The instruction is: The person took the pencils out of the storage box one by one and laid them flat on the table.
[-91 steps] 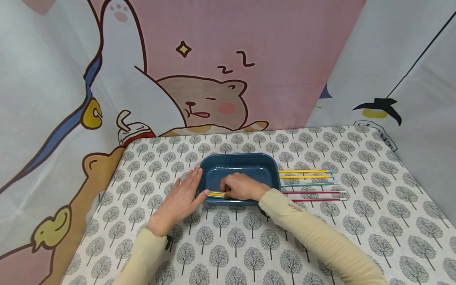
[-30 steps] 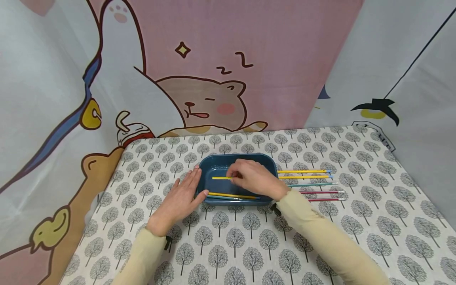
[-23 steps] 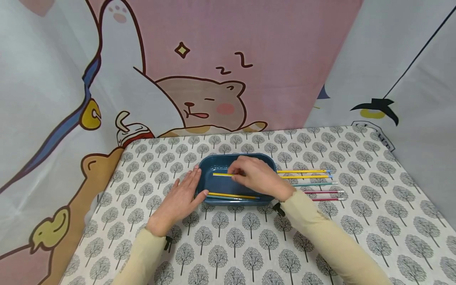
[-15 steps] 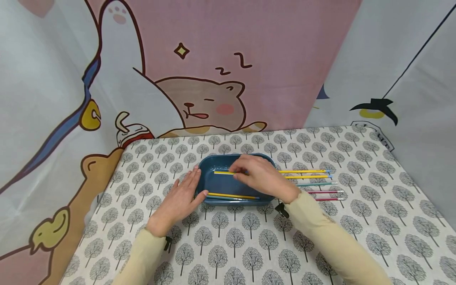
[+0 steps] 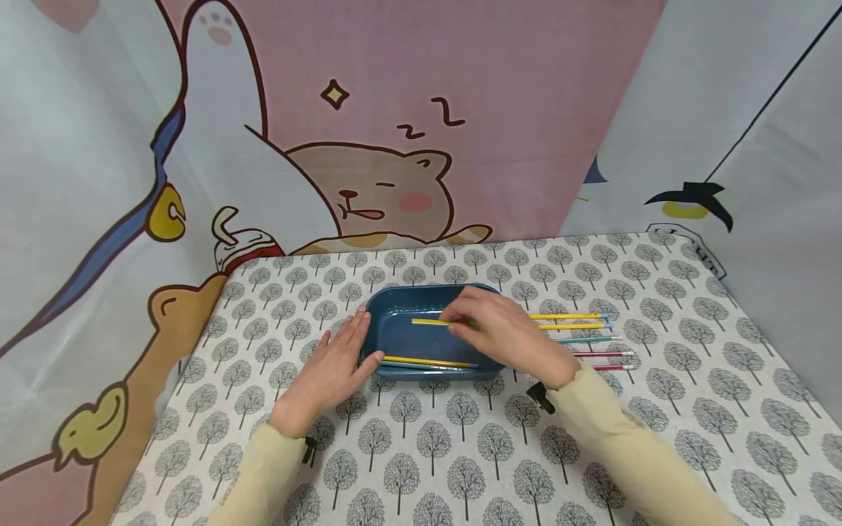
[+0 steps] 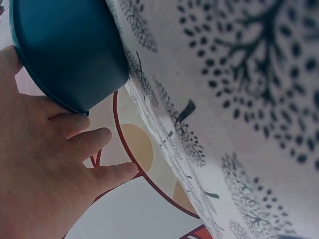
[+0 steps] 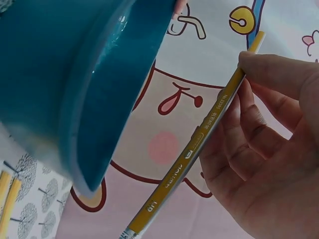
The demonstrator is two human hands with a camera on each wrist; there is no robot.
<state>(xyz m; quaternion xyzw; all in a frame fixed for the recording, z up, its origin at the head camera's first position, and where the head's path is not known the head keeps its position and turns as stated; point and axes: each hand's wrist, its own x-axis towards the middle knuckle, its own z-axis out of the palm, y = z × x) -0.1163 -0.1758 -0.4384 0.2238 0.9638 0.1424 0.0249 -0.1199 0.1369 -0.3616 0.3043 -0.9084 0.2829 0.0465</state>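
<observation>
A dark blue rectangular dish point(image 5: 427, 340) sits on the cloth. My right hand point(image 5: 506, 332) pinches a yellow pencil point(image 5: 426, 321) between thumb and fingers, above the dish. In the right wrist view this pencil point(image 7: 184, 154) slants beside the dish wall, its printed side showing and its metal-banded end at the bottom edge. My left hand point(image 5: 332, 369) rests against the dish's left end with its fingers fairly straight; the left wrist view shows its fingers at the dish's rim point(image 6: 55, 99). Inside, along the near wall, lie a yellow pencil point(image 5: 430, 361) and a darker bluish one point(image 5: 421, 366).
To the right of the dish, several pencils lie side by side on the tree-print tablecloth point(image 5: 408, 453): yellow pencils point(image 5: 579, 326), a green pencil point(image 5: 588, 340) and dark red pencils point(image 5: 605, 354). A cartoon-printed curtain point(image 5: 513, 131) hangs behind the table.
My right hand has risen from the dish's near side with a yellow pencil, moving first away from me, then to the right. The left hand has stayed in place.
</observation>
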